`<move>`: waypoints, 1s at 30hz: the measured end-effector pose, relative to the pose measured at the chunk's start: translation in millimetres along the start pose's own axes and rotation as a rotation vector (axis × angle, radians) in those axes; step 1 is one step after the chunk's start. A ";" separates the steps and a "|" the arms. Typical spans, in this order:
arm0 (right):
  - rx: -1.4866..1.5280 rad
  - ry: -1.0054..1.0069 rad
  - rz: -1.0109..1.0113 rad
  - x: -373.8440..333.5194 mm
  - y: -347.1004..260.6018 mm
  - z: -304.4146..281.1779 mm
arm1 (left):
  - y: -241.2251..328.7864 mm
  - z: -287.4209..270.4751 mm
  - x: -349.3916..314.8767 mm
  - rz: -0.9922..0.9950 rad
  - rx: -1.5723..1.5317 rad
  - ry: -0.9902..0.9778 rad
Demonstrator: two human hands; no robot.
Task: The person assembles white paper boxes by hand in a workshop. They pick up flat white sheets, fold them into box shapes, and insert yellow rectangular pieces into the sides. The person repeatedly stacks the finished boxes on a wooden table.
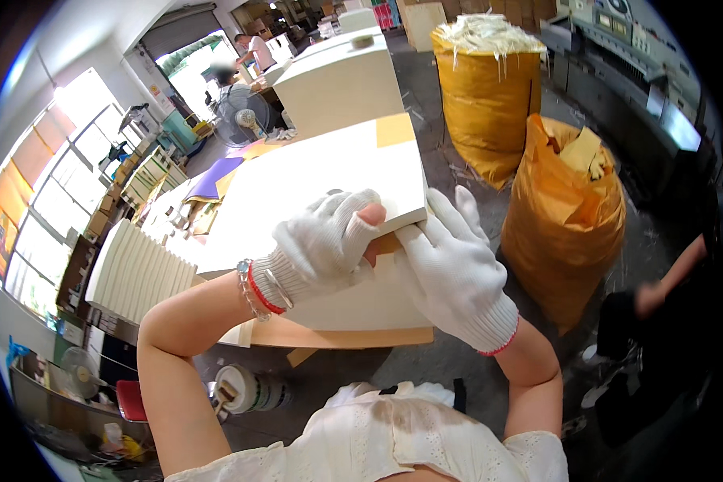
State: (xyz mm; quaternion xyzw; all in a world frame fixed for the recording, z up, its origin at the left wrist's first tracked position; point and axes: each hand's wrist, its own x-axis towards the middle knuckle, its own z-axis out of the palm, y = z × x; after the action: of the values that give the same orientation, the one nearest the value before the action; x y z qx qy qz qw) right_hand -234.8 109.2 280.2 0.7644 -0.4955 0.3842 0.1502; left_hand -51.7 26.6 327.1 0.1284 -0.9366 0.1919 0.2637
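A large white board or shallow box lies in front of me, with a tan patch at its far right corner. Both my hands wear white knitted gloves and are at its near right corner. My left hand is curled at the near edge, with two bare fingertips poking out of the glove; whatever it pinches is hidden. Against the corner's right side, my right hand rests with its fingers stretched out. Between the hands, a small tan strip shows beneath the board's edge.
Two yellow sacks, one heaped with pale strips, the other with scraps, stand to the right. A person's arm is at far right. White ribbed pieces stand at left, a bucket below. A fan stands farther back.
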 end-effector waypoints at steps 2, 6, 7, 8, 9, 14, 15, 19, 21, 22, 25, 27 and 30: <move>-0.073 -0.011 0.009 3.9 -5.3 -2.3 | 0.4 -8.8 -1.4 -0.042 -0.032 0.020; -0.110 -0.045 -0.011 11.4 -23.3 6.0 | -15.8 -24.6 2.6 -0.372 -0.085 -0.292; -0.095 -0.143 -0.009 14.1 -32.7 12.8 | -33.2 -30.2 0.3 -0.390 -0.340 -0.102; -0.060 -0.235 -0.008 17.6 -46.7 19.5 | -55.9 -41.3 -4.5 -0.207 0.131 -0.138; 0.021 -0.202 -0.074 22.5 -66.7 26.2 | -78.9 -56.4 -13.4 -0.043 0.622 -0.110; -0.042 -0.017 -0.226 44.2 -132.5 108.2 | -154.1 -135.2 -49.3 -0.651 -0.742 0.745; -0.052 -0.004 -0.260 53.0 -148.9 124.1 | -170.0 -143.9 -59.2 -0.531 -0.743 0.857; -0.093 -0.177 -0.271 82.3 -209.8 172.0 | -218.7 -184.7 -109.6 -0.629 -0.778 1.092; -0.168 0.001 -0.223 79.7 -227.6 195.2 | -231.7 -203.9 -134.4 -0.722 -0.984 1.182; -0.204 0.091 -0.203 80.5 -232.1 204.3 | -250.1 -209.3 -147.5 -0.729 -0.953 1.155; -0.191 -0.001 -0.135 84.0 -245.9 208.7 | -323.4 -203.8 -193.6 -0.726 -0.861 1.105; -0.196 -0.061 -0.107 87.2 -256.6 198.6 | -346.5 -200.8 -197.3 -0.765 -0.711 1.043; -0.172 -0.113 -0.058 96.5 -272.3 186.0 | -405.8 -211.4 -193.9 -1.025 -0.946 1.094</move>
State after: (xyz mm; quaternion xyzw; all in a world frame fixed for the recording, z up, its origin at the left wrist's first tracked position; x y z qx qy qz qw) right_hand 105.1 60.0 269.6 0.7831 -0.5119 0.2922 0.1982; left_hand 341.5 -218.6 506.6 0.3002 -0.4879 -0.3228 0.7534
